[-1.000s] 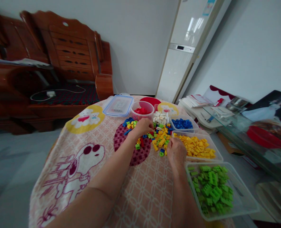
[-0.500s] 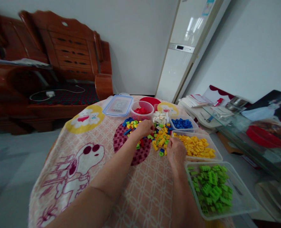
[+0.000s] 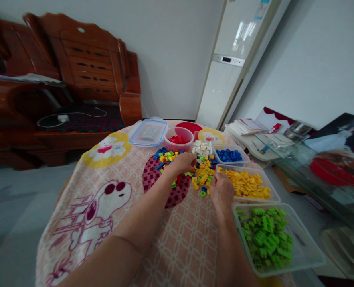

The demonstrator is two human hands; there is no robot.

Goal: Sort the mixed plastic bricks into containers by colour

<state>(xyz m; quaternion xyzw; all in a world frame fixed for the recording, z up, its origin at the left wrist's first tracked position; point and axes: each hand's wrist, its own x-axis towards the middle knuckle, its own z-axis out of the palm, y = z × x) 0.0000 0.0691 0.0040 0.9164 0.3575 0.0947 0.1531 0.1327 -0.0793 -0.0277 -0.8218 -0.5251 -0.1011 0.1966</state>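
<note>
Cloth-covered worktop (image 3: 191, 235); green-brick tub (image 3: 307, 254), near right; yellow-brick tub (image 3: 254, 200), beyond it; blue-brick tub (image 3: 232, 163), farther back; round tub (image 3: 179, 147), red bricks inside; left hand (image 3: 185, 162) and right hand (image 3: 222, 190), fingers curled, grip indeterminable; mixed loose bricks (image 3: 204, 172), heaped on the worktop beside both hands

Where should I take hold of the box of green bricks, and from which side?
Probably by the right and left rims of the box of green bricks, from above: its open top leaves them exposed, while the box of yellow bricks crowds its far side.
</note>
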